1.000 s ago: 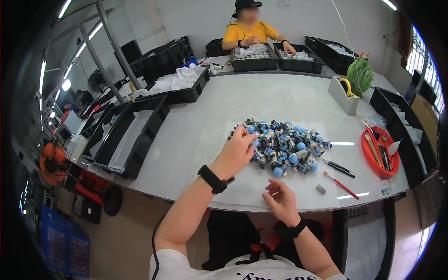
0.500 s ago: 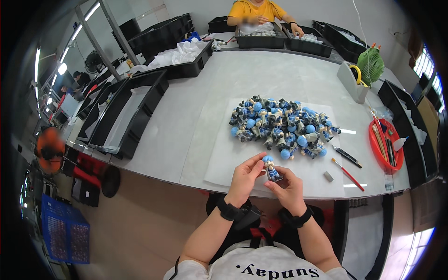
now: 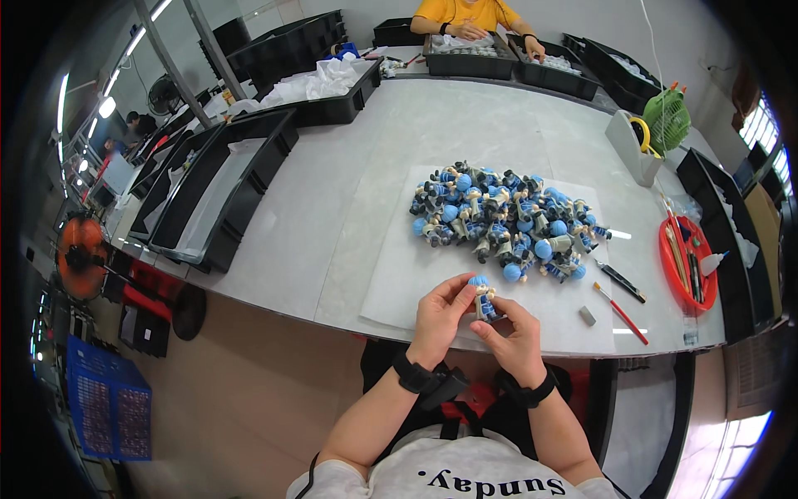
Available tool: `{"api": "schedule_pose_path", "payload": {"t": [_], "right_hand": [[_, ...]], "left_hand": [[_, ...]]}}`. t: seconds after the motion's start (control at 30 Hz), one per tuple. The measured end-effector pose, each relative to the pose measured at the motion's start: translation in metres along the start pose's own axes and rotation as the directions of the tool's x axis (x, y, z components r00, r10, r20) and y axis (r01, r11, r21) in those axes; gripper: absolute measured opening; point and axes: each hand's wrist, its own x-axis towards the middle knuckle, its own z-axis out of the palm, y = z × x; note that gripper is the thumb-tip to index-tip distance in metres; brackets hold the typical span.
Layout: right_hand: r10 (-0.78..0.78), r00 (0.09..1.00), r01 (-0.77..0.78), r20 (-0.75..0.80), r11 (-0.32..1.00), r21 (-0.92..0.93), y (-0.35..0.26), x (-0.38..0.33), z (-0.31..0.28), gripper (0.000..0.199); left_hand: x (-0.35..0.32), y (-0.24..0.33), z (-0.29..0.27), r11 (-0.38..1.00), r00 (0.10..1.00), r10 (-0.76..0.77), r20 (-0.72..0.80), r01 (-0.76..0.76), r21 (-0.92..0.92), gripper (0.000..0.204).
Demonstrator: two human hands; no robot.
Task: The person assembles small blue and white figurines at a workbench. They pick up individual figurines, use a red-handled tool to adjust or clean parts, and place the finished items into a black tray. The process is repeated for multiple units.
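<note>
A small blue-haired figurine (image 3: 485,304) is held upright between both my hands at the table's near edge. My left hand (image 3: 442,316) pinches it by the head with thumb and fingers. Lower down, my right hand (image 3: 511,334) grips it near the legs, thumb in front. Just beyond my hands, a heap of similar figurines (image 3: 499,218) in blue, grey and black lies on a white sheet (image 3: 386,287). To the right of my right hand are a grey block (image 3: 588,316), a red-handled brush (image 3: 623,314) and a black craft knife (image 3: 622,281).
On the right stand a red basket (image 3: 666,241) of tools, a white holder (image 3: 625,145) and a green fan (image 3: 667,116). Black trays (image 3: 241,204) line the left side. Across the table (image 3: 332,224), a person in yellow (image 3: 470,15) reaches into black trays (image 3: 472,68).
The figurine has turned slightly in my fingers and stands more upright. My hands stay in nearly the same place. The person across has shifted their hands, and the view has tilted a little.
</note>
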Motion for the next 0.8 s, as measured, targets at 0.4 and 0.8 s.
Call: {"api": "schedule_pose_path", "payload": {"t": [0.4,0.8], "right_hand": [[0.003,1.000,-0.003,0.007,0.998,0.058,0.000,-0.001,-0.001,0.032],[0.161,0.987,-0.154,-0.001,0.949,0.274,0.013,-0.006,0.002,0.032]], "left_hand": [[0.000,-0.002,-0.006,0.996,0.999,-0.026,0.031,0.029,-0.089,0.028],[-0.001,0.001,-0.003,0.996,0.999,-0.035,0.030,0.037,-0.082,0.029]]}}
